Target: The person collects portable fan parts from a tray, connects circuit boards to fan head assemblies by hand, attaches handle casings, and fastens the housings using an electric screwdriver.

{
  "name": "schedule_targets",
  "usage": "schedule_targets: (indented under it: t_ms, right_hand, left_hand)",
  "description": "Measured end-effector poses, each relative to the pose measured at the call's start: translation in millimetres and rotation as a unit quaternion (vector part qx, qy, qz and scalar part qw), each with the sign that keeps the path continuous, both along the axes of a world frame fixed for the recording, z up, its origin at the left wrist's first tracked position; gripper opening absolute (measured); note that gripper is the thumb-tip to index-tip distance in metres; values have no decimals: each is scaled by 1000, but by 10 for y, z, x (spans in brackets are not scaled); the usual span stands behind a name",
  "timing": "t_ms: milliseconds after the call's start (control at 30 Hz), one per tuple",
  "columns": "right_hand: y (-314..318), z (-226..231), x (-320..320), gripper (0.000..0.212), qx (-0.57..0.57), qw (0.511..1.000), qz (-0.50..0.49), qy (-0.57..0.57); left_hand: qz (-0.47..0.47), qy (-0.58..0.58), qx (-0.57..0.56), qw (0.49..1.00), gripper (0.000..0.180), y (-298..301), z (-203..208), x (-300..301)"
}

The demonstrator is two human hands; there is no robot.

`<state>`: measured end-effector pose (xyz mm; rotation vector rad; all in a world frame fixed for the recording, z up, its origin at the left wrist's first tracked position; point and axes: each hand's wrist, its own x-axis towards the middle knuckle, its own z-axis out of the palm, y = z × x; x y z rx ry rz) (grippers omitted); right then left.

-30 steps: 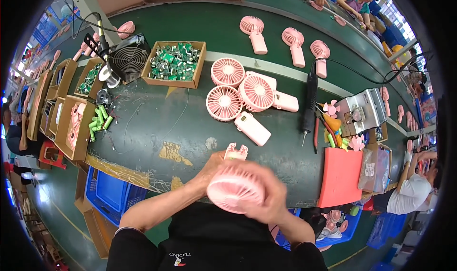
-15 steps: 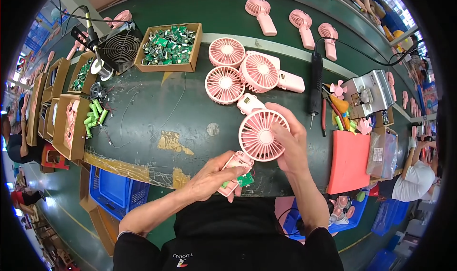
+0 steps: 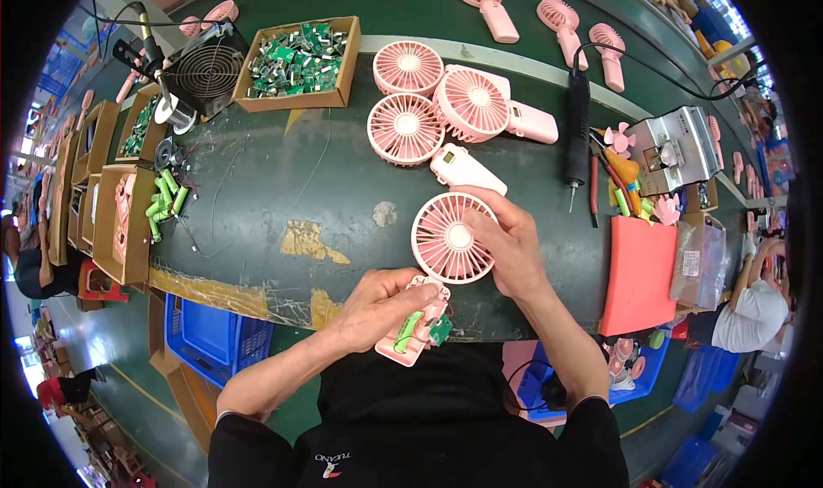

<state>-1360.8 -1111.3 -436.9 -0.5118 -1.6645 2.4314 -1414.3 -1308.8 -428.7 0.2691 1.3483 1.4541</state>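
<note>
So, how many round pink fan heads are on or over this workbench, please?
4: one head in the right hand; clustered beyond it, the rear head, front head and rightmost head.

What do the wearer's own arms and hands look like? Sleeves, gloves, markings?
Left hand and right hand: no gloves, no watch or bracelet visible. Forearms uncovered; short black sleeves end near the elbows. Black top with small pale lettering and a small emblem.

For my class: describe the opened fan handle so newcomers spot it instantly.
At the near edge of the green workbench, find the left grip. It holds the pink handle shell, which, unlike the closed fan handles beyond, shows a green battery and circuit board.
</note>
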Motion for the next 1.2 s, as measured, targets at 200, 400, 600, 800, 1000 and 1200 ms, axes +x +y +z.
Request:
schedule_targets:
  t_ms: [200, 400, 600, 800, 1000, 1200]
  right_hand:
    - [36, 222, 136, 45, 518, 847, 2, 122]
    - [-194, 270, 369, 42, 512, 802, 207, 228]
    - [-256, 129, 316, 38, 488, 823, 171, 236]
    - [-264, 197, 257, 24, 386, 901, 126, 155]
    - [-268, 167, 273, 23, 325, 933, 115, 105]
    - [-305, 171, 256, 20, 318, 938, 92, 104]
  left_hand:
    - [56, -4, -37, 998, 28, -117, 10, -26]
    - [116, -101, -22, 988, 29, -103, 81, -38]
    - [111, -65, 0, 992, 31, -112, -87, -29]
    - [82, -135, 15, 987, 32, -87, -23, -64]
    - [67, -137, 30, 988, 32, -75, 15, -79]
    - [64, -144, 32, 987, 32, -87, -18, -89]
